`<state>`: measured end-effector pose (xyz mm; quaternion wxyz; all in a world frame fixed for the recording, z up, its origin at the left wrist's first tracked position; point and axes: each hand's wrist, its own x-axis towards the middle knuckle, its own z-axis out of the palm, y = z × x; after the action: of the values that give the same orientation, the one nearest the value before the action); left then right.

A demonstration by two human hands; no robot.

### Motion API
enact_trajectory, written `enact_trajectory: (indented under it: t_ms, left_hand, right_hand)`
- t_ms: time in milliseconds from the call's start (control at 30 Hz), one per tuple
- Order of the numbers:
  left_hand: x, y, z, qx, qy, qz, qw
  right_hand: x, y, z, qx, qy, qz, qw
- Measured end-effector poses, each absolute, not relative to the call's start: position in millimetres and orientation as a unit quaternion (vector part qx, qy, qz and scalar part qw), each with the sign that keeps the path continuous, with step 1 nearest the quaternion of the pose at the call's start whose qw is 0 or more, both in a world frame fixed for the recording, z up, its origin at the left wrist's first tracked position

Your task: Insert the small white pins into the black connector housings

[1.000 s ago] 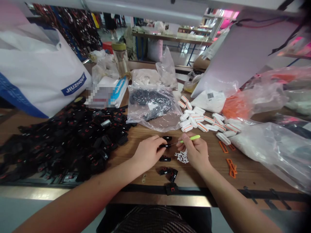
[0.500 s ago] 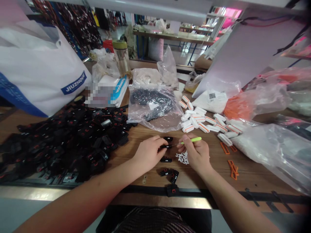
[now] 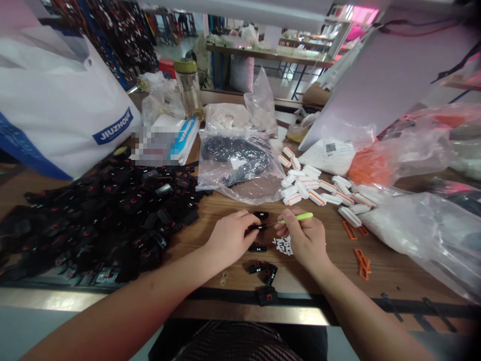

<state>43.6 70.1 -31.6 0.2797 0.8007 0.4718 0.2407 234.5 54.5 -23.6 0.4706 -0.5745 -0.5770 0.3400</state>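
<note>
Between thumb and fingers, my left hand pinches a small black connector on the wooden table. My right hand is closed on a tool with a yellow-green handle, whose thin metal tip reaches left to that connector. One black connector lies just beyond it and another just nearer, both with small white marks. Small white pieces are gathered beside my right hand. Closer to the front edge lie more black connectors and a black block on a dark strip.
A large heap of black parts covers the left side. Behind my hands lies a clear bag of black parts. White pieces with orange strips, orange frames and plastic bags are at the right. A bottle stands behind.
The camera view has shifted slightly. Both hands keep nearly the same grip and place, with the tool's tip still at the connector.
</note>
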Motion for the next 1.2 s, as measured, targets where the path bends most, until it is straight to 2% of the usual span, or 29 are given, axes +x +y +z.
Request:
enact_trajectory:
  t_ms: [133,333,400,533,600,933,1200]
  left_hand:
    - [44,70,-31,0.803,0.469,0.240,0.280]
    - [43,70,-27,0.801,0.473,0.231,0.286]
    - [43,70,-28,0.801,0.472,0.231,0.287]
    - [43,69,-29,0.802,0.468,0.232,0.288]
    - [43,69,-29,0.803,0.469,0.229,0.289]
    - [44,70,-28,0.797,0.471,0.229,0.301]
    - [43,70,-29,0.799,0.471,0.230,0.294]
  right_hand:
    - [234,52,-20,-0.559,-0.633,0.310,0.436]
    - [230,46,-5,-0.490,-0.800,0.162,0.306]
    - [231,45,-7,-0.493,-0.792,0.165,0.320]
    - [236,45,-18,-0.535,-0.700,0.220,0.418]
    - [237,45,-22,-0.544,-0.672,0.245,0.439]
    - [234,46,-21,-0.549,-0.653,0.265,0.449]
    - [235,45,-25,-0.547,-0.679,0.250,0.421]
